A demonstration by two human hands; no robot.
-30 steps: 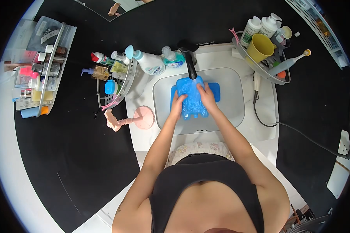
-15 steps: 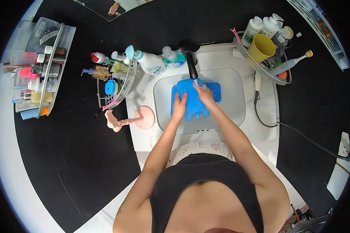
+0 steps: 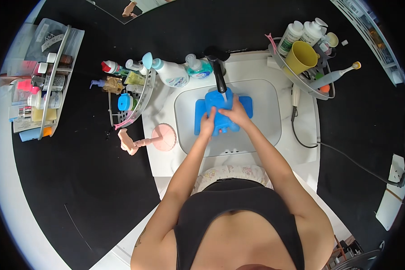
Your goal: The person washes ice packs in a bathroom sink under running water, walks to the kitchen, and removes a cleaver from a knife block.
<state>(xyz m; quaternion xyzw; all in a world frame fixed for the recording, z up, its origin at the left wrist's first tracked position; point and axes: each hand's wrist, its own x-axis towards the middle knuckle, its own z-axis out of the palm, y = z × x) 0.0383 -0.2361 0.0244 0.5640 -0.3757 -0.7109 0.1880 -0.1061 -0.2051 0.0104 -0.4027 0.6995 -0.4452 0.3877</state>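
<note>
A blue plastic ice pack point(image 3: 217, 96) is held up under the black tap point(image 3: 220, 78), and water runs onto it. My left hand point(image 3: 206, 123) grips its left side, thumb on top. My right hand point(image 3: 236, 114) holds its right side, with the thumb pointing inward across the face. Fingers of both hands are partly hidden beneath the pack. Under it, a second blue ice pack point(image 3: 245, 106) lies in the grey sink point(image 3: 262, 135), its middle covered by the held one.
Left of the sink stand a pink stand point(image 3: 164, 137), a white detergent bottle point(image 3: 171, 74) and a corner rack point(image 3: 141, 101) of toiletries. At right, a second rack point(image 3: 321, 94) holds a yellow cup point(image 3: 301, 58) and bottles. A black cord point(image 3: 342, 151) runs along the right.
The held ice pack has tilted, and its lower edge now sits higher. My right hand has slid down slightly from near the spout to the pack's right side.
</note>
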